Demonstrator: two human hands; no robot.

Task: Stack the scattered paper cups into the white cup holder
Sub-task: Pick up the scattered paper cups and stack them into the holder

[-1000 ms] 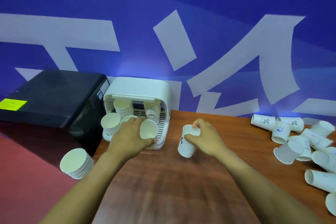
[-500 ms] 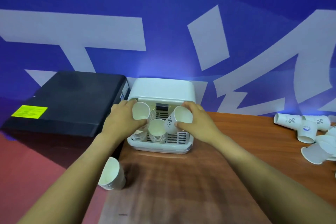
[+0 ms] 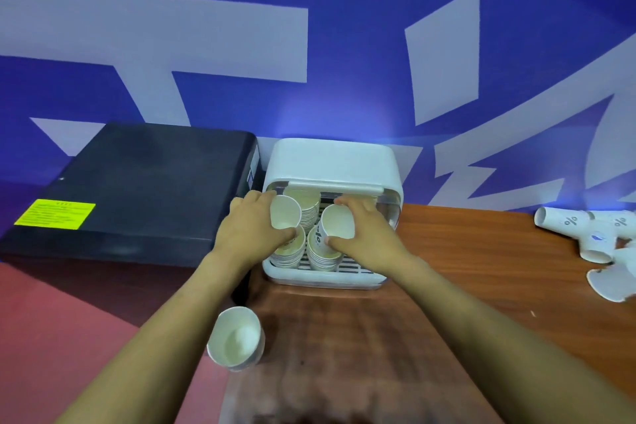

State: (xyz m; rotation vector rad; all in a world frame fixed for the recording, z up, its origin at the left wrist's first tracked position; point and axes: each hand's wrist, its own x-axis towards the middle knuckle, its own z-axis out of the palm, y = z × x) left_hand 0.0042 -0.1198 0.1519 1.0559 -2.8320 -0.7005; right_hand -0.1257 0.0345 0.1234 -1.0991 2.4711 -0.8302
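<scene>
The white cup holder [image 3: 332, 162] stands against the blue wall at the table's back left, its front open. Several stacks of paper cups [image 3: 311, 208] fill its tray. My left hand [image 3: 251, 231] grips a white paper cup [image 3: 284, 213] over the front left stack, mouth tilted toward me. My right hand [image 3: 364, 234] grips another paper cup [image 3: 339, 222] with a printed mark, held over the front right stack. Scattered loose cups [image 3: 592, 234] lie on their sides at the far right.
A black box [image 3: 137, 182] with a yellow label sits left of the holder. A short stack of cups [image 3: 235, 337] stands at the wooden table's [image 3: 464, 286] left edge near my left forearm. Red floor lies beyond that edge.
Both hands carried their cups from the table in front of the holder into its open front, and now hold them lower, just above the front stacks. The view shifted right and closer.
</scene>
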